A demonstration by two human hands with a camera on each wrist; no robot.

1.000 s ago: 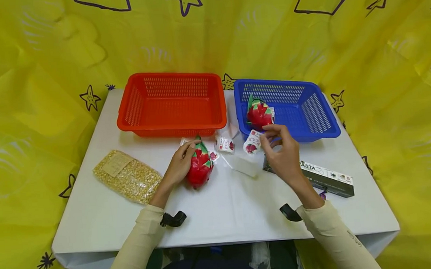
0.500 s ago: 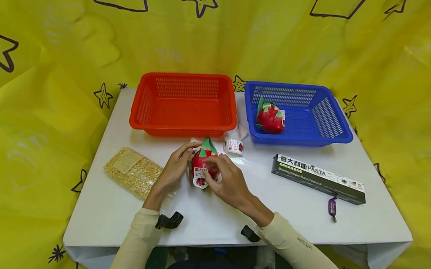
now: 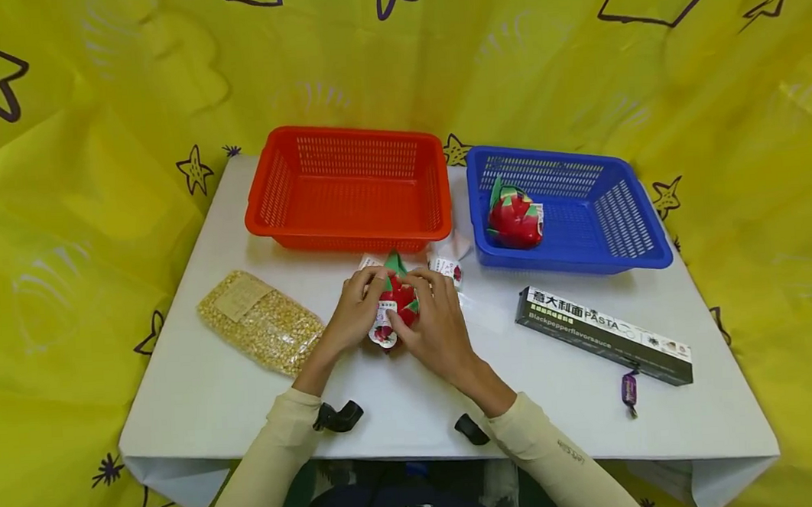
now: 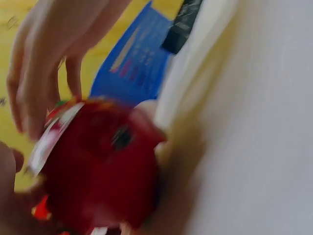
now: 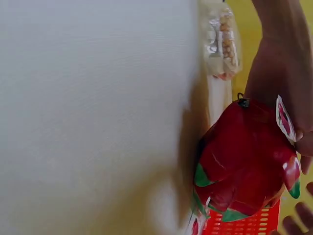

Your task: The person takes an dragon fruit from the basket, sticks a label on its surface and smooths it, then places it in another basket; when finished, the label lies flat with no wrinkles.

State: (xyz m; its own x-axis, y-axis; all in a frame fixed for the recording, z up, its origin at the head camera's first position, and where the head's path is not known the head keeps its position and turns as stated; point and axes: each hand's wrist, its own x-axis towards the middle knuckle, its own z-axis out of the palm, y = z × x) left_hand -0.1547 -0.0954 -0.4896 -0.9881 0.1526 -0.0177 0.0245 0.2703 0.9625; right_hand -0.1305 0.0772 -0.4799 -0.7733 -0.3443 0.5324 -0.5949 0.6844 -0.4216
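A red model dragon fruit (image 3: 403, 292) with green tips is between both hands, in front of the orange basket. My left hand (image 3: 354, 310) holds it from the left side. My right hand (image 3: 441, 330) curls over its right side, thumb at the edge of a white paper label (image 3: 383, 325) lying against the fruit's front. In the left wrist view, the right hand's fingers (image 4: 36, 110) reach down to the label, and the dragon fruit (image 4: 105, 166) is blurred. The right wrist view shows the dragon fruit (image 5: 244, 156) from below, with the left hand (image 5: 279, 73) against it.
An orange basket (image 3: 350, 237) and a blue basket (image 3: 579, 263) stand at the back; a second dragon fruit (image 3: 514, 221) lies in the blue one. A corn kernel bag (image 3: 261, 322) lies left, a pasta box (image 3: 603, 335) and wrapped candy (image 3: 629, 391) right. More labels (image 3: 446, 269) lie near the middle.
My right hand has moved left from beside the blue basket, carrying the label to the dragon fruit's front, then settled over the fruit. The left hand stays at the fruit.
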